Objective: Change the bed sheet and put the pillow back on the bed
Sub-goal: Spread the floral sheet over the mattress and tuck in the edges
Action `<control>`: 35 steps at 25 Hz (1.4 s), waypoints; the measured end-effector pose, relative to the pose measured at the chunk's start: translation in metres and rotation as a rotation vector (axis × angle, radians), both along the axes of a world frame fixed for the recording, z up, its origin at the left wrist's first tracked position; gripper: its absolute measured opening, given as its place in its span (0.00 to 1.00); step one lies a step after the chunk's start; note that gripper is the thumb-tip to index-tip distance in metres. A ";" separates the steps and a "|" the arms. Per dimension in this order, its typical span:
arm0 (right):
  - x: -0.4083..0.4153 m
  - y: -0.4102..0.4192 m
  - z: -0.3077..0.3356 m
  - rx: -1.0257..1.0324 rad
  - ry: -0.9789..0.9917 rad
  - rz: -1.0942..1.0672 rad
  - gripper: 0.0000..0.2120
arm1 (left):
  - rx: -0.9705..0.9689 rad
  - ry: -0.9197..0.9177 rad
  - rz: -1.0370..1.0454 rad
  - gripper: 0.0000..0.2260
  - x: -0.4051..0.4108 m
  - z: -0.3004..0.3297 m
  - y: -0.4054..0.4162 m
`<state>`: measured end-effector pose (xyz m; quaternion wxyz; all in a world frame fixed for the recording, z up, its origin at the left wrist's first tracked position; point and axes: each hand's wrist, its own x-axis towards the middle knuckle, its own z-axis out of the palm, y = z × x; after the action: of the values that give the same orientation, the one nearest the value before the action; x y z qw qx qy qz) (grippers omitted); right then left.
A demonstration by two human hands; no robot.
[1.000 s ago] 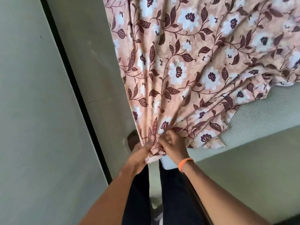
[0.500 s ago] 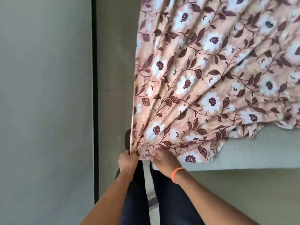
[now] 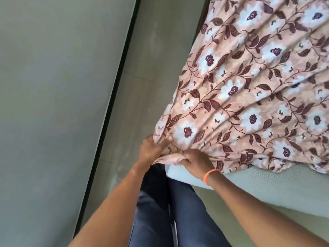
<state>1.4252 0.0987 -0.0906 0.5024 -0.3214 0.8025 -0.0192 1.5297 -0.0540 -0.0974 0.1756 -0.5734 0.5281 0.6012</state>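
Note:
A peach bed sheet (image 3: 249, 90) with white flowers and dark leaves lies gathered in folds over the pale mattress (image 3: 277, 182). Its near corner is bunched at the mattress corner. My left hand (image 3: 151, 148) grips the sheet's corner from the left. My right hand (image 3: 195, 162), with an orange band on the wrist, clutches the sheet's hem right beside it, pressed against the mattress corner. The mattress shows bare along its near edge to the right. No pillow is in view.
A grey wall (image 3: 53, 104) fills the left, with a dark baseboard strip (image 3: 114, 97) and a narrow band of grey floor (image 3: 142, 77) between it and the bed. My legs in dark trousers (image 3: 169, 211) stand at the bed's corner.
The view has swung and tilted. Both hands stay closed on the sheet's corner, and the sheet has been drawn further down over the mattress corner.

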 end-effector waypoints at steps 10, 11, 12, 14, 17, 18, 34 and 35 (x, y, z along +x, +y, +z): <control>0.008 0.037 0.016 0.059 -1.020 -0.955 0.25 | 0.386 0.152 0.509 0.14 0.037 -0.009 0.134; 0.009 0.046 0.021 0.031 -1.017 -0.962 0.24 | 0.277 0.120 0.543 0.13 0.029 -0.005 0.148; 0.008 0.056 0.026 -0.005 -0.962 -0.954 0.22 | 0.173 0.081 0.574 0.11 0.019 0.000 0.162; -0.001 0.086 0.028 -0.078 -0.652 -0.917 0.18 | 0.018 -0.019 0.703 0.09 0.000 0.012 0.183; -0.036 0.149 0.013 -0.100 -0.189 -1.031 0.12 | -0.064 -0.052 0.881 0.11 -0.017 0.027 0.206; -0.048 0.171 0.009 -0.043 -0.061 -1.110 0.14 | -0.098 -0.080 0.825 0.13 -0.019 0.037 0.213; -0.109 0.350 0.029 -0.721 -0.716 -2.066 0.48 | 0.080 -0.218 0.652 0.13 0.078 0.069 0.293; -0.117 0.371 0.030 -0.750 -0.738 -2.039 0.47 | 0.060 -0.214 0.669 0.14 0.079 0.063 0.295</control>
<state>1.3081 0.4696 -0.0610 0.3305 0.3739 0.4370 -0.7484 1.6089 0.2407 -0.0348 0.0401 -0.7691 0.2718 0.5770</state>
